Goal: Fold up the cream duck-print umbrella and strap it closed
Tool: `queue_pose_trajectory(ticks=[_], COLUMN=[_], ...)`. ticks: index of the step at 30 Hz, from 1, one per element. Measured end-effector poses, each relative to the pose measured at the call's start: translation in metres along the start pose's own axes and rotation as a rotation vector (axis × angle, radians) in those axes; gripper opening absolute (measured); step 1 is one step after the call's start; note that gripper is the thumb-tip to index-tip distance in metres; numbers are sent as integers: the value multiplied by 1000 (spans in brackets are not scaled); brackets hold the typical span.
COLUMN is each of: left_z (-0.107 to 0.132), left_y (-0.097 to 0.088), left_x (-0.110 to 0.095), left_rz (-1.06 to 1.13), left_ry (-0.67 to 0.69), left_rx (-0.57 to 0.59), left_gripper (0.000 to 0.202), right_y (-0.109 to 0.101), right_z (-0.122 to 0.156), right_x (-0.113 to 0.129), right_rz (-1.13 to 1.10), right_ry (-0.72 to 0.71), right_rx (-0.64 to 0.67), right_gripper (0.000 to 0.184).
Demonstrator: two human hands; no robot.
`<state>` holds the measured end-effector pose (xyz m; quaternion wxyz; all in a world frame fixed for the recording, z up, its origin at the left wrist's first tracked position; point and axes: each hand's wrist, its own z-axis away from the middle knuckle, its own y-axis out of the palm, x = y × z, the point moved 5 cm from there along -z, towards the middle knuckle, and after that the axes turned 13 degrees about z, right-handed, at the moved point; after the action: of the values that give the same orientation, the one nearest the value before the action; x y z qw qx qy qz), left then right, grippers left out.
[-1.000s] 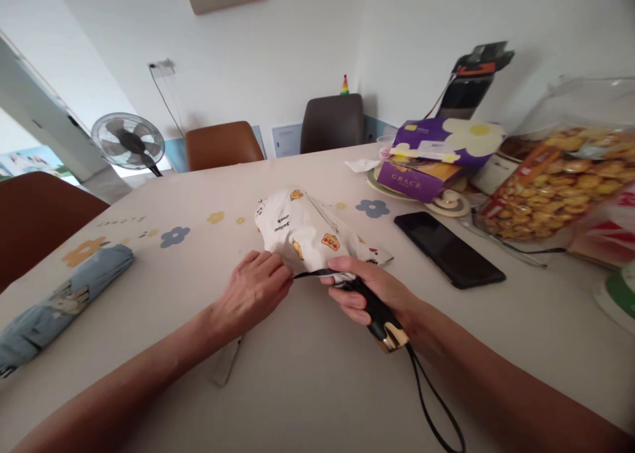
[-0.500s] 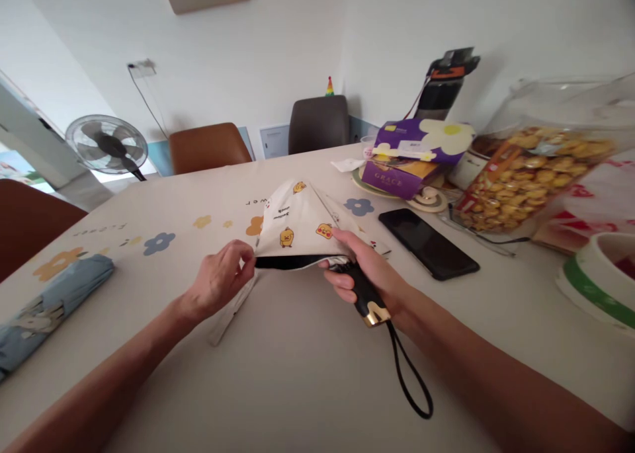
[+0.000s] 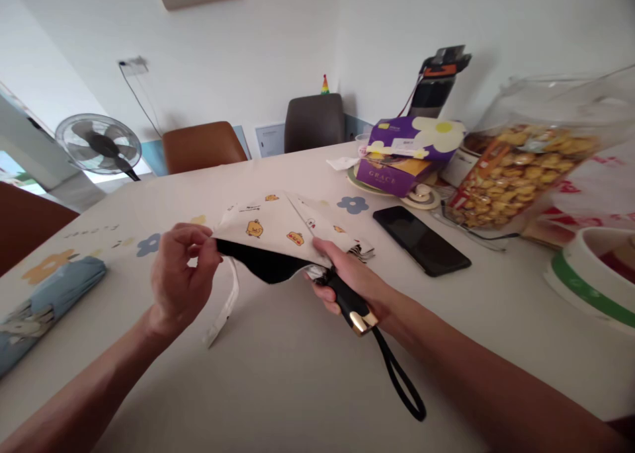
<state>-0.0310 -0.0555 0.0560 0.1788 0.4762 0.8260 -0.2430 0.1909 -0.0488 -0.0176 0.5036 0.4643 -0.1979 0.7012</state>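
Observation:
A folding umbrella (image 3: 275, 225) with white cloth, yellow chick prints and a black lining lies partly spread over the table. My left hand (image 3: 184, 278) pinches a corner of its cloth and holds that panel out to the left. Around the base of the cloth and the top of the black handle (image 3: 350, 302), my right hand (image 3: 350, 274) is closed, its thumb on the fabric. From the handle's gold end hangs a black wrist loop (image 3: 401, 377). A white closing strap (image 3: 223, 311) dangles below the left hand.
A blue folded umbrella (image 3: 54, 307) lies at the left. To the right are a black phone (image 3: 421, 240), glasses (image 3: 471, 228), a purple tissue pack (image 3: 397, 155), a snack jar (image 3: 526, 168) and a white-green roll (image 3: 595, 274). Chairs (image 3: 203, 147) and a fan (image 3: 99, 142) stand beyond the table (image 3: 278, 387).
My left hand has moved left and slightly up, stretching the cloth's corner outward so more black lining shows. My right hand keeps its grip on the umbrella, slightly further left and lower in view.

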Motion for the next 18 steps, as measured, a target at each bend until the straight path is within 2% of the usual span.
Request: queue_pose_trajectory(ticks=[3,5,6,9,10,12,15,18], left_z=[-2,-2,0,16,22,32,36,28], left_y=[0,5,9,30,36,44,47,42], left_x=[-7,-11,-12,-2,5,22,33,32], left_rz=[-62,-150,-185,-226,-233,-253,-242,-178], left_ry=[62,155,212,306,276,142,-6,-150], left_rx=[22,132,235,663,783,904,954,1014], left_gripper=[10,11,11,9,8,8,8,6], right_y=[-2,-5,-6,-8,-9,-10,-10,-10], right_z=[0,-1,-1,-1,0,1,4,7], right_x=[3,6,8,12,14,16,16,16], right_rz=[0,-23,-42,-92,-100,-99,-71,-7], right_ry=[-27,-39,-38,-14,-10,-16,-24,-47], right_rx=[17,41,59,101,107,114,134,97], right_gripper=[43,42,42,43,43,42,39,31])
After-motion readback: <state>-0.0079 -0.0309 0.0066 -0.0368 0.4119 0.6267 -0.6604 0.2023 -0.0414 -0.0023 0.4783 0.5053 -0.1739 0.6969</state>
